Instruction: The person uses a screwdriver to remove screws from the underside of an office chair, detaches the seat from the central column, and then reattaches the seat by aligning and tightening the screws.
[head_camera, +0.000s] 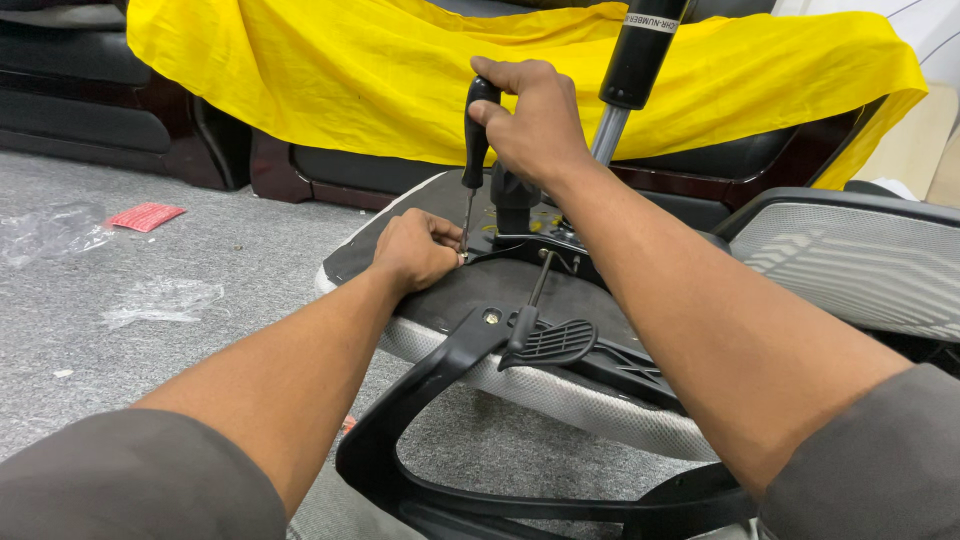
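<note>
An office chair lies upside down on the floor, its seat underside (440, 300) facing up. My right hand (530, 125) grips the black handle of a screwdriver (476, 140) that stands upright, its tip at the metal mechanism plate (520, 245). My left hand (415, 250) pinches at the tip of the screwdriver, fingers closed around a small screw that I can barely see. A black and silver gas lift cylinder (630, 70) rises from the mechanism. A black adjustment lever with a paddle (550, 340) sticks out toward me.
A black armrest loop (420, 400) curves in front of me. The chair's mesh backrest (860, 260) lies at the right. A yellow cloth (400, 70) covers dark furniture behind. Clear plastic wrap (60, 230) and a red packet (145, 215) lie on the grey carpet at left.
</note>
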